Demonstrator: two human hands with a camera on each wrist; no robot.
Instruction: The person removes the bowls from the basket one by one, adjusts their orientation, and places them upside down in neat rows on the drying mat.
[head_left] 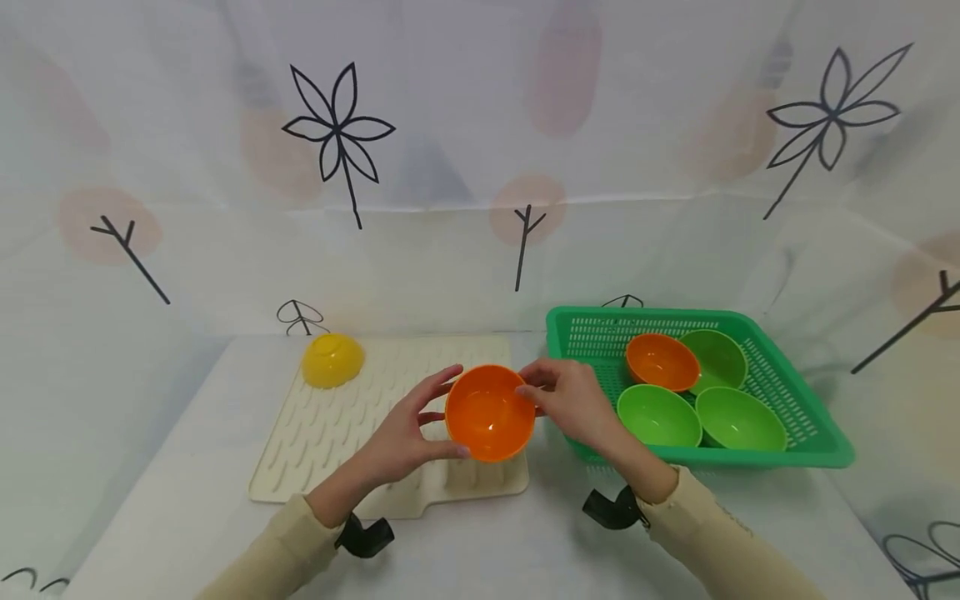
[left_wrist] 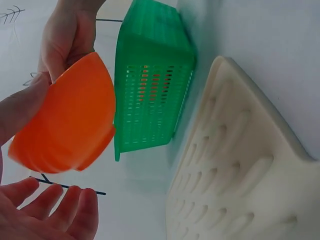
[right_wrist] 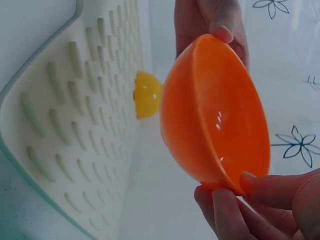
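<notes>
An orange bowl is held up over the right side of a cream drying mat, its inside facing the head camera. My right hand pinches its rim between thumb and fingers, as the right wrist view shows. On the opposite side, my left hand has its thumb at the rim. The left fingers are spread, apart from the bowl in the left wrist view. A yellow bowl lies upside down at the mat's back left corner.
To the right stands a green slotted basket. Inside are another orange bowl and three green bowls. A patterned white cloth hangs behind the white table.
</notes>
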